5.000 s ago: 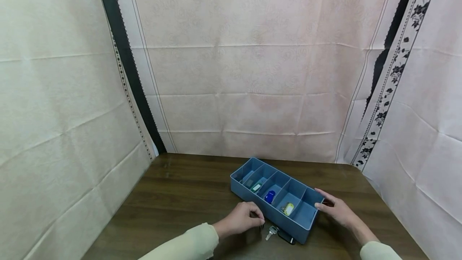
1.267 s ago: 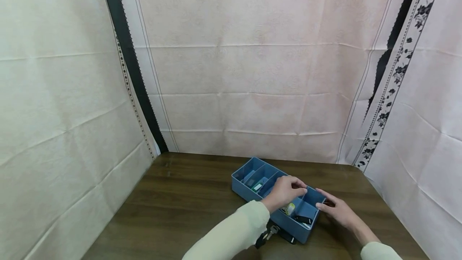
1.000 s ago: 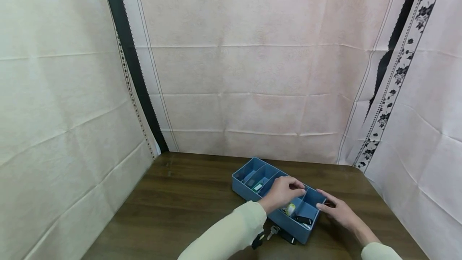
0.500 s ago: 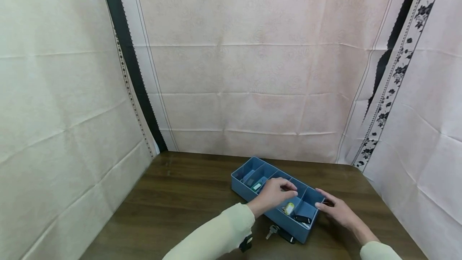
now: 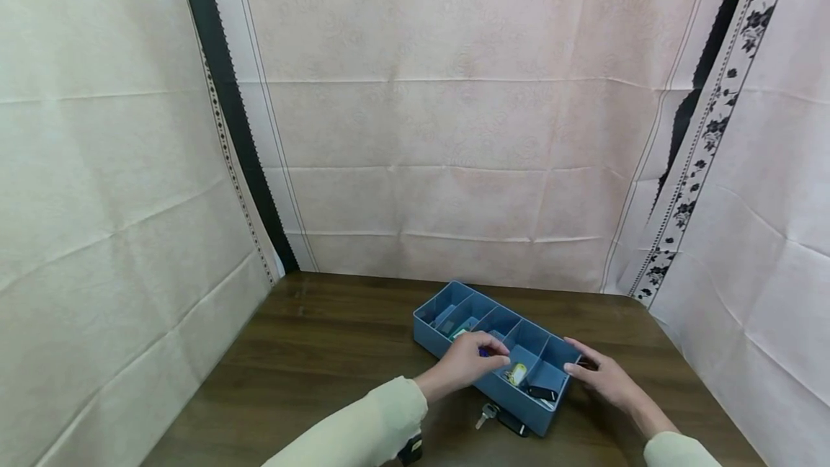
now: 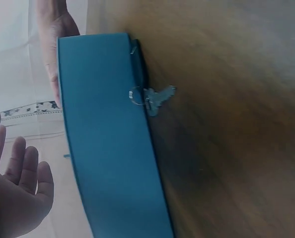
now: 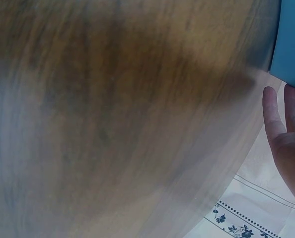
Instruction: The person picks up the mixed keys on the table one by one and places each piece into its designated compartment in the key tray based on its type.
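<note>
A blue divided tray (image 5: 512, 399) lies slanted on the table. My left hand (image 5: 463, 365) hovers over its middle compartments, fingers loosely bent; the left wrist view shows nothing in its grasp. Below the fingertips a dark blue item (image 5: 483, 352) shows in part. A yellow-and-white item (image 5: 517, 374) sits in the compartment to the right, and a black oblong item (image 5: 542, 393) in the rightmost one. My right hand (image 5: 606, 380) rests its extended fingers and thumb at the tray's right end. On the table by the tray's front wall lie a silver key (image 5: 486, 415) on a ring and a black object (image 5: 513, 424).
The brown wooden table (image 5: 311, 366) extends to the left of the tray. Pale cloth (image 5: 454, 128) hangs behind it and on both sides. A small green-and-white item (image 5: 459, 334) sits in a left compartment, partly behind my left hand.
Five seconds ago my left hand was at the table by the tray's front; the black oblong item has since appeared in the rightmost compartment. Lately that hand moved left over the tray. The right hand stayed.
</note>
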A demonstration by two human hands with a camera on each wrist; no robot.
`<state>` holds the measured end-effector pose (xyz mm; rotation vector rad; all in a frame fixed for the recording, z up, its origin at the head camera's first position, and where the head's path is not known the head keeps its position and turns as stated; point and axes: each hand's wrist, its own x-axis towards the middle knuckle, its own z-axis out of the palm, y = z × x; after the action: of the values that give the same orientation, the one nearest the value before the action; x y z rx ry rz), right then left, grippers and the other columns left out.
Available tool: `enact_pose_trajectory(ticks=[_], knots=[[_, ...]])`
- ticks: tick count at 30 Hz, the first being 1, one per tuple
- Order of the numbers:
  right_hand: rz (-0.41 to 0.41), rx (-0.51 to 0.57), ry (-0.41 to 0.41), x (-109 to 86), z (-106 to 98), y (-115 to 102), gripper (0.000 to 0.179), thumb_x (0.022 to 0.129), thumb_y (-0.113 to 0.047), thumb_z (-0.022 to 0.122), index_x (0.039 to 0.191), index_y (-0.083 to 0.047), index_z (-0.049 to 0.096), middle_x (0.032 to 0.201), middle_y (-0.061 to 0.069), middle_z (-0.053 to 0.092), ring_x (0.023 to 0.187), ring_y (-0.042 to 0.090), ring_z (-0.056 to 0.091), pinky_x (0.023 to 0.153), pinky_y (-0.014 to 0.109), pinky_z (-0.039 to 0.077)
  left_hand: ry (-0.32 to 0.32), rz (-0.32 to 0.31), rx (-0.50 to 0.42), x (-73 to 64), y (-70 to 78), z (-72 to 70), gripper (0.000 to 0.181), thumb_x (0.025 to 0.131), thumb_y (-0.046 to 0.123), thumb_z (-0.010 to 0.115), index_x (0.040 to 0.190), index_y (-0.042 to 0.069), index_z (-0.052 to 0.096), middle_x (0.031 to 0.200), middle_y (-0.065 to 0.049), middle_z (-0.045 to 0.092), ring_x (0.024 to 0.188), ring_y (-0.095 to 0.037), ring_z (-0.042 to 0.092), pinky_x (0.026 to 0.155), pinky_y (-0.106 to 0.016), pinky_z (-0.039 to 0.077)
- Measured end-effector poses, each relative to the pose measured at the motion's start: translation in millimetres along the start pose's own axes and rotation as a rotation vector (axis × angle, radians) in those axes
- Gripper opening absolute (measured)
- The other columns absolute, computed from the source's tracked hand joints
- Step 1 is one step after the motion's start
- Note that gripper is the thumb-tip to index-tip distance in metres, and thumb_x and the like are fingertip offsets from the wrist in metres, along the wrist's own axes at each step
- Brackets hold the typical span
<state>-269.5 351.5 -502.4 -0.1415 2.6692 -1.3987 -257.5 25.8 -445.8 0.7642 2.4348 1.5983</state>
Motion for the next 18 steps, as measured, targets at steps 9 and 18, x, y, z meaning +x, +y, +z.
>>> enact_pose_trajectory(ticks=[9, 18], knots=[[0.024, 0.000, 0.007, -0.4, 1.5, -1.1, 0.068, 0.098, -0.040, 0.061, 0.155, -0.014, 0.034, 0.154, 0.033, 0.027, 0.133, 0.055, 0.035, 0.090, 0.055, 0.050, -0.020, 0.009, 0.009, -19.1, -19.3, -8.4, 0.006, 0.091, 0.021, 0.074, 0.095, 0.017, 0.076, 0.091, 0.012, 0.064, 0.085, -0.006, 0.057, 0.075, -0.023, 0.050], [0.028, -0.003, 0.011, -0.8, 1.7, -0.8, 0.069, 0.098, -0.041, 0.061, 0.155, -0.014, 0.033, 0.153, 0.034, 0.026, 0.133, 0.055, 0.035, 0.090, 0.055, 0.050, -0.043, 0.053, 0.117, -27.9, -43.9, -0.5, 0.005, 0.087, 0.019, 0.077, 0.091, 0.016, 0.077, 0.089, 0.017, 0.063, 0.086, 0.001, 0.055, 0.081, -0.024, 0.046]])
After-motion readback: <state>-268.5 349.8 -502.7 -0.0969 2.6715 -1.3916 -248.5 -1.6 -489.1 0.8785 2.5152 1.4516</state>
